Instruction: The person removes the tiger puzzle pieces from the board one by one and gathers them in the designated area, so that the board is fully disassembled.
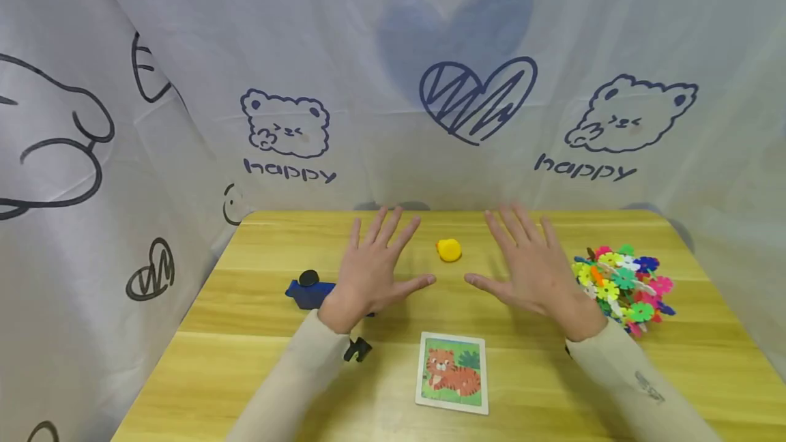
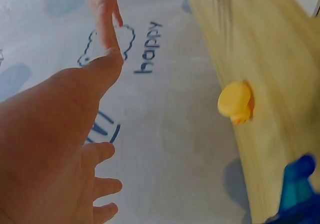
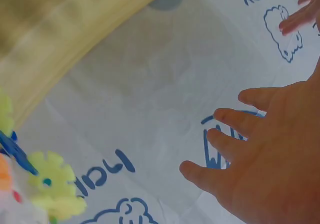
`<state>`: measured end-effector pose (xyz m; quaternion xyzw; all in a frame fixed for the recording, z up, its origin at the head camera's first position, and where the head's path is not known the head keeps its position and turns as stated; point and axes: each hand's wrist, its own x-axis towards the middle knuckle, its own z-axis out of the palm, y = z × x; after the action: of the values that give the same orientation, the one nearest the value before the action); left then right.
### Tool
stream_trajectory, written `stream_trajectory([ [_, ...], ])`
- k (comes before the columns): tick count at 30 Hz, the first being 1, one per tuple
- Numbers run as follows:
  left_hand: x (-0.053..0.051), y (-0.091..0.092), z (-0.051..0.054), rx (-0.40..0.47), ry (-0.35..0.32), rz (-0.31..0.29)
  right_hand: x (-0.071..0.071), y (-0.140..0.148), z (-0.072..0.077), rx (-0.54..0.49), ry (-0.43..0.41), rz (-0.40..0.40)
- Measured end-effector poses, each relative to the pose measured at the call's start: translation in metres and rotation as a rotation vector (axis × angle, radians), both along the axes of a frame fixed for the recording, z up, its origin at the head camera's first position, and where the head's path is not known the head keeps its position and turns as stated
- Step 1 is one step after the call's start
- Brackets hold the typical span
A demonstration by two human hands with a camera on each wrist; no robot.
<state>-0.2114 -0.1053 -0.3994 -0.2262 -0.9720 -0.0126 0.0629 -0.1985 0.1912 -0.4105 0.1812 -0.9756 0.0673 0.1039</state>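
Both hands are held above the table with fingers spread and hold nothing. The left hand (image 1: 372, 268) is over the left side, partly covering a blue toy (image 1: 312, 294) with a black round part. My right hand (image 1: 534, 271) is on the other side, just left of a pile of colourful flower-shaped plastic pieces (image 1: 626, 285). A yellow rubber duck (image 1: 449, 249) sits on the table between and beyond the hands; the left wrist view shows it too. Nearer the front lies a square picture puzzle (image 1: 452, 374) with a tiger in a white frame.
A small black piece (image 1: 357, 349) lies beside the left sleeve, which hides part of the area. Another dark thing, mostly hidden, peeks from beside the right sleeve. A white cloth (image 1: 393, 155) with bear and heart drawings hangs behind the wooden table (image 1: 233, 360).
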Motion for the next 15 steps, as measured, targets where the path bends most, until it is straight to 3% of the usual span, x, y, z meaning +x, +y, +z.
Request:
stream_trajectory([
  [10, 0.025, 0.011, -0.030, -0.009, 0.036, -0.123, 0.027, -0.008, -0.025, -0.009, -0.040, 0.063],
  [15, 0.036, 0.010, -0.043, 0.022, -0.002, -0.174, 0.042, -0.009, -0.034, -0.012, -0.061, 0.079],
])
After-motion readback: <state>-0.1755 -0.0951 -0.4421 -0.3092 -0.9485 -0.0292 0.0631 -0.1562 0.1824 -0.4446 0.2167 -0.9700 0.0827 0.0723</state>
